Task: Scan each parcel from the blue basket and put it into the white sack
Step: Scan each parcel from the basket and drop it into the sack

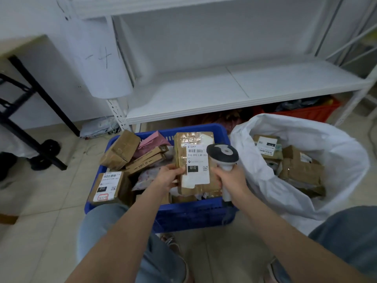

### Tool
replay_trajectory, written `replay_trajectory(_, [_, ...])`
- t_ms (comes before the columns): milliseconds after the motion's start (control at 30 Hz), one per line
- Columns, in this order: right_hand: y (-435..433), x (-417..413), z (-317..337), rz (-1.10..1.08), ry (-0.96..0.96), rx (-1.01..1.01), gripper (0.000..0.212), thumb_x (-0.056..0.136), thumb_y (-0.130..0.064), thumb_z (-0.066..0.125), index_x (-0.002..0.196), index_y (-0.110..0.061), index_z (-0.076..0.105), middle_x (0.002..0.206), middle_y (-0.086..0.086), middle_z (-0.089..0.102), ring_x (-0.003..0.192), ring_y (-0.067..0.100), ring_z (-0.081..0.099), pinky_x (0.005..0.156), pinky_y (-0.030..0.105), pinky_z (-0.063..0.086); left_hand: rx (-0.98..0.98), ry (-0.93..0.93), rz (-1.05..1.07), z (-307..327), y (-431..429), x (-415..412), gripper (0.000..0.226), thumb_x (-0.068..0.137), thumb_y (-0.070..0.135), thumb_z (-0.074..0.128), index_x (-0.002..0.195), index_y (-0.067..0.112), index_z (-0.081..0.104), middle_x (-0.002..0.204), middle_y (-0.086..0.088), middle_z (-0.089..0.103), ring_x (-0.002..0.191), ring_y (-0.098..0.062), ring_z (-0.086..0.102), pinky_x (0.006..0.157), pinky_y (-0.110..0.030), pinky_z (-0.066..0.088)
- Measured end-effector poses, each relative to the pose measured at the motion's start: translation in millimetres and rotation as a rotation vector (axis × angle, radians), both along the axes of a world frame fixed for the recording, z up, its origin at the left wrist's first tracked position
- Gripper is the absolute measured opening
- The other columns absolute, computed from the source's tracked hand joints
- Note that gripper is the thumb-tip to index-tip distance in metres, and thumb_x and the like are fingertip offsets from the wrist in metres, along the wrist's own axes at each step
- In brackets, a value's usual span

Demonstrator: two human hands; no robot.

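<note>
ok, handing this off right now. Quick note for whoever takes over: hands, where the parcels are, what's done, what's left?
Left hand: grips the left edge of a taped brown parcel, held label-up over the blue basket.
Right hand: grips the scanner, its head beside the parcel's label.
White sack: open, to the right of the basket, with several brown sacked parcels inside.
Done: those sacked parcels.
Left: scan the held parcel (can't tell if it has read) and sack it. Then do the rest of the basket, including the labelled box at its left corner and the pink mailer.
</note>
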State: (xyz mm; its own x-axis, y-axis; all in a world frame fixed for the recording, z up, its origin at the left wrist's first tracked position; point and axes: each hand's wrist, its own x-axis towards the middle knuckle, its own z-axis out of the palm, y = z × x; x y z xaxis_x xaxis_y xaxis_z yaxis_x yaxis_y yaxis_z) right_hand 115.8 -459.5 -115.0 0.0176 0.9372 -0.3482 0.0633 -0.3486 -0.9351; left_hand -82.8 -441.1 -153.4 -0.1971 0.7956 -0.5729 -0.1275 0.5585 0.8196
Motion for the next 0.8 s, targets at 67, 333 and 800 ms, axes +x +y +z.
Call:
replay_trajectory(67, [-14,0,3,-0.007,-0.042,-0.018,0.012,0.081,-0.018,0.071,0.076,-0.011,0.062,0.057,0.001,0.06,0.046,0.011,0.051,0.052,0.027,0.043,0.017,0.019,-0.016,0,-4,7,0.037,0.088,0.006,0.063,0.125,0.004,0.055,0.112,-0.012,0.068,0.102,-0.028,0.065,0.087,-0.044,0.053])
replay_trajectory(333, [-54,4,10,-0.041,-0.005,-0.066,0.011,0.085,-0.021,0.069,0.081,-0.012,0.063,0.056,0.002,0.061,0.044,0.011,0.052,0.048,0.024,0.044,0.048,0.038,-0.021,-6,-14,29,0.045,0.091,0.002,0.059,0.134,0.004,0.047,0.117,-0.013,0.065,0.094,-0.022,0.064,0.07,-0.034,0.051])
replay_trajectory(800, [-58,9,12,-0.071,0.026,-0.107,0.016,0.083,-0.018,0.068,0.088,-0.004,0.066,0.057,0.004,0.061,0.042,0.009,0.051,0.045,0.02,0.043,0.033,0.049,-0.025,-12,-8,35,0.043,0.092,0.003,0.057,0.134,0.005,0.047,0.112,-0.011,0.065,0.097,-0.024,0.062,0.083,-0.043,0.05])
